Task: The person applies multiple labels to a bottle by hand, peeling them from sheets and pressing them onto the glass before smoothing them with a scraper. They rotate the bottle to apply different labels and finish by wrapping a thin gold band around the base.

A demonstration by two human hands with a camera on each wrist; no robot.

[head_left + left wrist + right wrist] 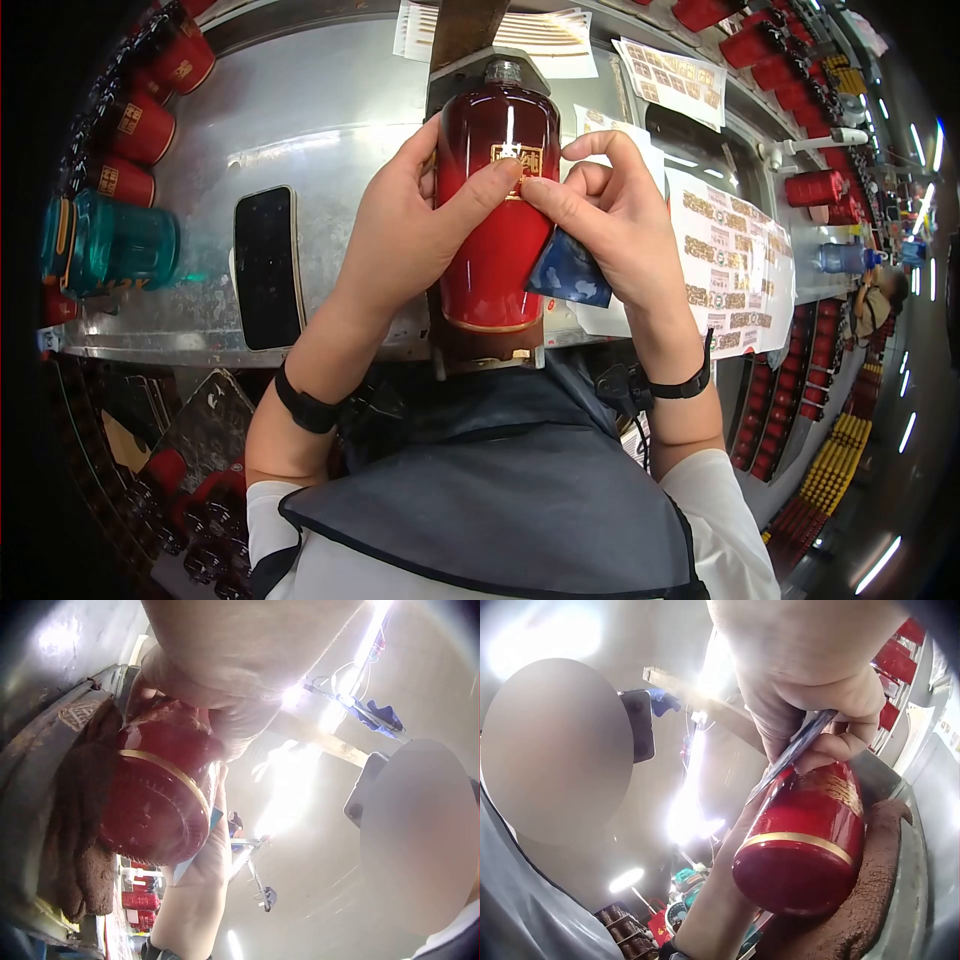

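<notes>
A glossy red bottle (495,265), dark toward its clear glass neck, lies in a metal cradle lined with brown cloth (877,892). My left hand (400,225) grips its left side, the thumb resting on the gold label (515,160). My right hand (625,215) has its thumb at the label's right edge and holds a dark blue sheet (572,272) under its curled fingers. In the right wrist view the sheet (799,750) is seen edge-on in the right hand (810,682). The left wrist view shows the bottle's base (154,814) below the left hand (217,667).
A phone (268,268) and a teal jug (125,240) are on the metal table at the left. Printed label sheets (730,260) lie at the right, more paper (540,40) behind the cradle. Red containers (140,125) line the far left.
</notes>
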